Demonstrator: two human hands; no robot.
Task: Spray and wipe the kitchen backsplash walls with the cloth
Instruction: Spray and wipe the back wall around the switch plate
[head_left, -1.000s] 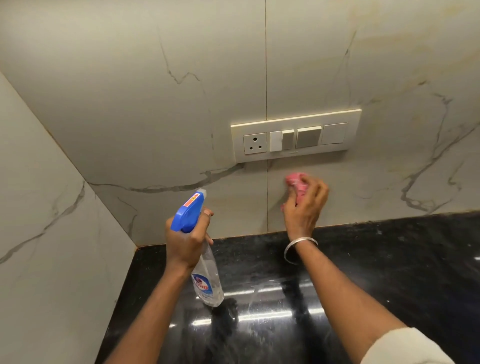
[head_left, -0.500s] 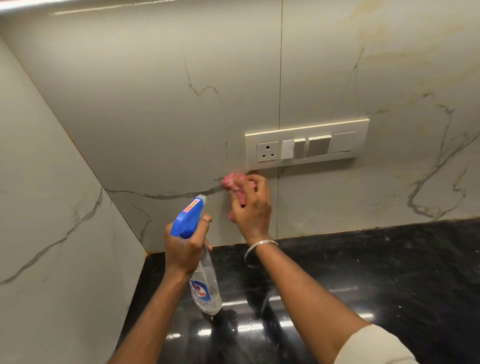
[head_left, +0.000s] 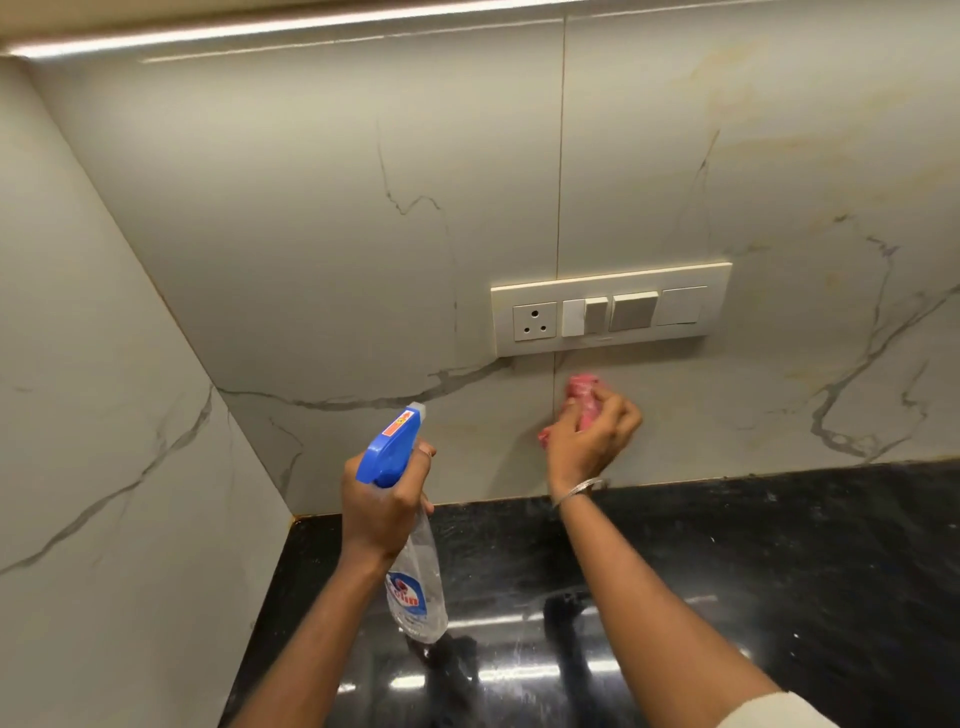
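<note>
The pink cloth (head_left: 583, 396) is bunched under the right hand (head_left: 592, 441), fingers curled over it and pressing it flat to the backsplash wall (head_left: 322, 249), just under the switch plate (head_left: 610, 312). Half a second ago that hand was working farther toward the corner, below the socket end of the plate; it has swung back past the tile joint, so the wiping looks like side-to-side strokes along the strip beneath the plate. To its left and nearer the body, the left hand (head_left: 382, 506) stays wrapped around the neck of the spray bottle (head_left: 410, 582), nozzle aimed at the wall, above the black counter (head_left: 779, 571), much as before.
</note>
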